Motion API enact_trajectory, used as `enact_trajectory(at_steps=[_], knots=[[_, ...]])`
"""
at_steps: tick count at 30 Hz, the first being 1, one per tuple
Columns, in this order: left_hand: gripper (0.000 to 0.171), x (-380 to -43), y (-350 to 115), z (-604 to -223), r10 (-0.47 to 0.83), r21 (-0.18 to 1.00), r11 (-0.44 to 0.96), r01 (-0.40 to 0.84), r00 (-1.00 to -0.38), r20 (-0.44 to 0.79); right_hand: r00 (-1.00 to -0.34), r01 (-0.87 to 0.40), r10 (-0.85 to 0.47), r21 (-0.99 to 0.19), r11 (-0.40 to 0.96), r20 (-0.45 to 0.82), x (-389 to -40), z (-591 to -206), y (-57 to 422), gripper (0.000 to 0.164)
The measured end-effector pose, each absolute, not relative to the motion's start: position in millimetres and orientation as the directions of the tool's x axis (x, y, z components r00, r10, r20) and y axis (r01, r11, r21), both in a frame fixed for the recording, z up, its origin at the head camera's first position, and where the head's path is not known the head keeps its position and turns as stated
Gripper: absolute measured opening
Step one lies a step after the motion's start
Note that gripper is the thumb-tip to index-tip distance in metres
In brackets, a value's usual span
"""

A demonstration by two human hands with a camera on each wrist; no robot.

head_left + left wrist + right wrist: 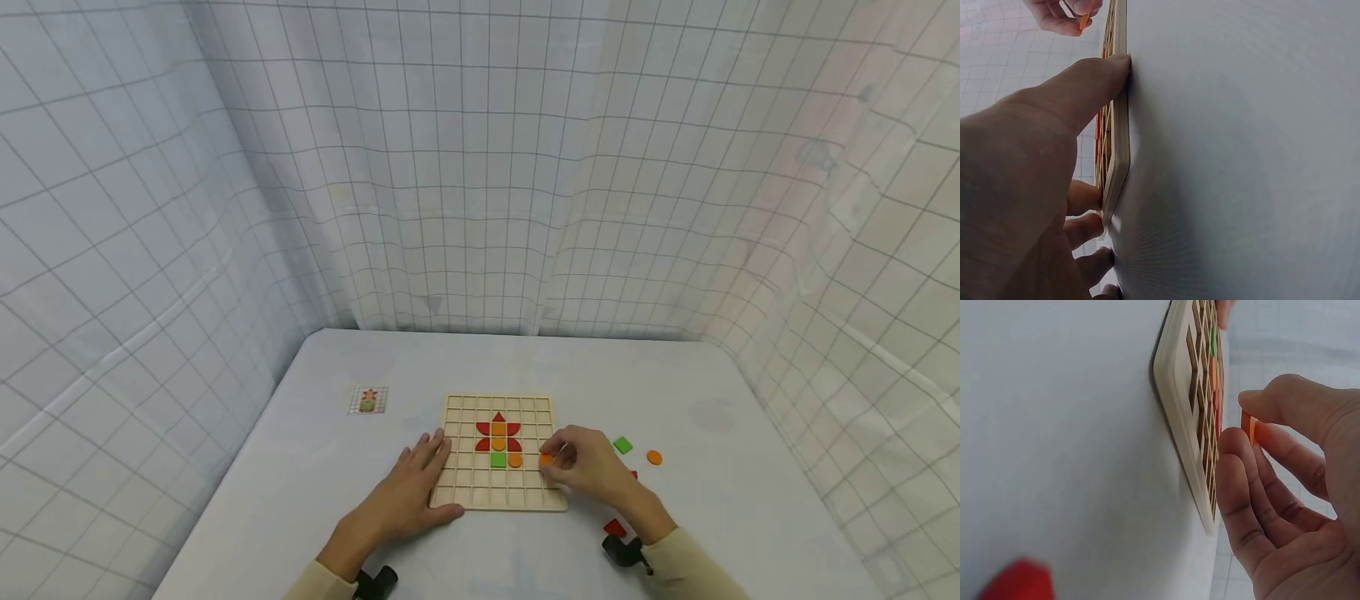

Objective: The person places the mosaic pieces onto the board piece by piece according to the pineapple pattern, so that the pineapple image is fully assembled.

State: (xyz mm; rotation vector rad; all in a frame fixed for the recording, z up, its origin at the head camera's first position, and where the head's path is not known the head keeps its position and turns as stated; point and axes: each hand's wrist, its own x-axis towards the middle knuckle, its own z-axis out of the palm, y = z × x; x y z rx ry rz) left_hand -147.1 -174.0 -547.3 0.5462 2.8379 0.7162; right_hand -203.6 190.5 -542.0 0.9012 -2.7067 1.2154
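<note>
A wooden grid board lies on the table. In its cells sit a red triangle, red curved-edged pieces, an orange square, a green square and orange discs, one being the lower disc. Along the board's left side rests my left hand, fingers spread, the thumb touching its front edge. Over the right side of the board, my right hand pinches a small orange piece between thumb and fingers. That piece shows edge-on in the right wrist view.
Right of the board lie a loose green square, an orange disc and a red piece; another red one is partly hidden by the right wrist. A pattern card lies back left. Gridded white curtains surround the table.
</note>
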Motion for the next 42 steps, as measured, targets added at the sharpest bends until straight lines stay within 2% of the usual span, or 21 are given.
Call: enact_trajectory(at_steps=[12,24,32,42], knots=[[0.115,-148.1,-173.4,-542.6,0.401,0.484,0.815,0.317,-0.913,-0.077,-0.777,-0.585,-0.559,-0.663,0.467,0.291,-211.7,-542.0,154.8,0.017],[0.113,-148.4,-173.8,-542.6,0.409,0.471,0.815,0.339,-0.911,-0.053,-0.723,-0.656,-0.614,-0.595,0.465,0.317,-221.3,-543.9,120.6,0.009],[0.113,-145.3,-174.9,-541.0,0.417,0.493,0.799,0.344,-0.908,-0.043,-0.727,-0.652,-0.626,-0.567,0.503,0.282,-221.8,-542.1,105.0,0.003],[0.114,-147.1,-175.7,-545.2,0.423,0.494,0.795,0.352,-0.905,-0.035,-0.735,-0.636,-0.636,-0.564,0.526,0.235,-223.4,-542.7,98.8,0.004]])
